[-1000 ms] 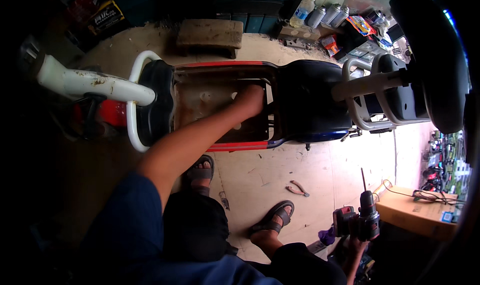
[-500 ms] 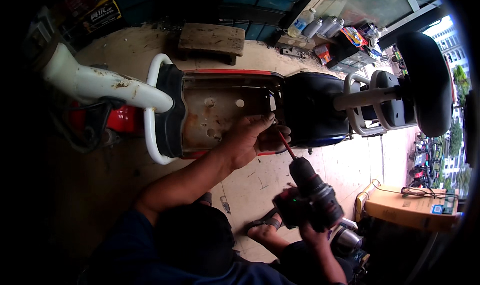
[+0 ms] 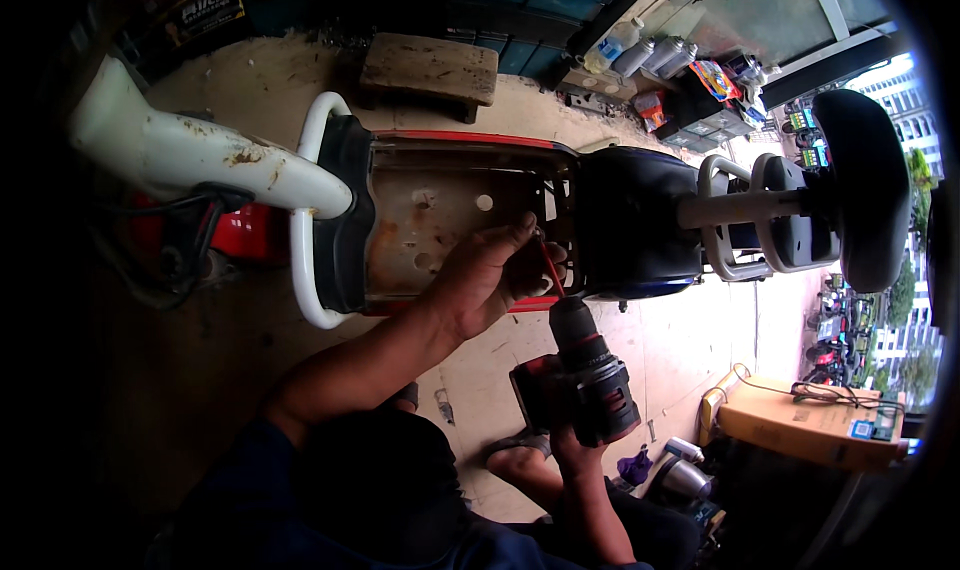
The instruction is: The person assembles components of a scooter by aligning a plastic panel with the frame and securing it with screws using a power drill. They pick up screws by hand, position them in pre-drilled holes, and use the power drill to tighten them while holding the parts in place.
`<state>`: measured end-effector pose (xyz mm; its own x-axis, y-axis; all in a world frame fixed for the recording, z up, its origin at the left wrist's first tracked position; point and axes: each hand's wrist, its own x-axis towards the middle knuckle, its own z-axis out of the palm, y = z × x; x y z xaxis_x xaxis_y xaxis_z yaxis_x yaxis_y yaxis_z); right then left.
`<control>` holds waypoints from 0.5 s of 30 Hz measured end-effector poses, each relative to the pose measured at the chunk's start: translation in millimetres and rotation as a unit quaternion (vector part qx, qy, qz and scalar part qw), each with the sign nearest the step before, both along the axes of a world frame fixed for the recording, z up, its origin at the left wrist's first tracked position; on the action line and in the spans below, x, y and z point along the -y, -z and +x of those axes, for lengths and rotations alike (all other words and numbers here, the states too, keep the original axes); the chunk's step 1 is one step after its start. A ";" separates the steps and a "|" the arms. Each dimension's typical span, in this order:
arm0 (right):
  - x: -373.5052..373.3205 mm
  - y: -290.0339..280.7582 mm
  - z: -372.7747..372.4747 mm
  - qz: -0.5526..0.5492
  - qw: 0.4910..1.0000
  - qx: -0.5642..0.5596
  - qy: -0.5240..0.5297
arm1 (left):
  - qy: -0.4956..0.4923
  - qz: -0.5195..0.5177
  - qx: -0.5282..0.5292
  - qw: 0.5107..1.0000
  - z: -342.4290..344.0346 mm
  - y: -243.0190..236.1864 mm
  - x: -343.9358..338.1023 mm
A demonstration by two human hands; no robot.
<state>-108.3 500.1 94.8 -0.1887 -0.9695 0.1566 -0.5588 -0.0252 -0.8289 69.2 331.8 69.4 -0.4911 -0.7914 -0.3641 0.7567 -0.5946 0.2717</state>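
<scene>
I have swung the cordless drill (image 3: 585, 375), clenched in my right hand (image 3: 575, 450), up so its red bit (image 3: 550, 268) meets the scooter's open seat bay (image 3: 440, 220) at the right edge, left hand (image 3: 490, 275) pinching the bit to steady it.

We see a black-and-red drill (image 3: 585, 375) tilted toward the scooter's open, rusty tray (image 3: 440, 215), its red bit (image 3: 550, 266) at the tray's right edge.

Left hand (image 3: 490, 280) steadying red bit (image 3: 551, 268), right hand (image 3: 572, 448) gripping cordless drill (image 3: 590, 375), over scooter tray (image 3: 430, 220)
</scene>
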 end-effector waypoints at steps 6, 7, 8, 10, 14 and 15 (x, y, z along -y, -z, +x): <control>-1.4 -1.1 3.1 0.025 0.999 -0.003 0.020 | -0.003 -0.014 0.012 1.000 2.2 -1.0 1.1; -3.9 2.6 0.9 0.026 0.999 0.002 0.019 | -0.001 -0.016 0.015 1.000 3.0 -3.2 0.9; -6.9 6.7 -1.9 0.027 0.999 0.007 0.018 | 0.000 -0.018 0.018 1.000 3.4 -5.3 0.9; -9.1 8.0 -5.6 0.040 0.999 0.036 -0.008 | 0.001 -0.023 0.024 0.999 3.9 -7.2 1.1; -12.6 11.0 -11.8 0.072 0.994 0.068 -0.047 | 0.004 -0.051 0.067 0.996 5.5 -11.5 1.7; -14.1 13.3 -12.8 0.076 0.994 0.060 -0.043 | 0.006 -0.058 0.083 0.995 6.6 -11.6 1.9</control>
<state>-121.1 514.3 81.6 -0.1121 -0.9936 -0.0112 -0.4571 0.0615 -0.8873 75.8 329.9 81.0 -0.4412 -0.8277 -0.3467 0.6890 -0.5600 0.4601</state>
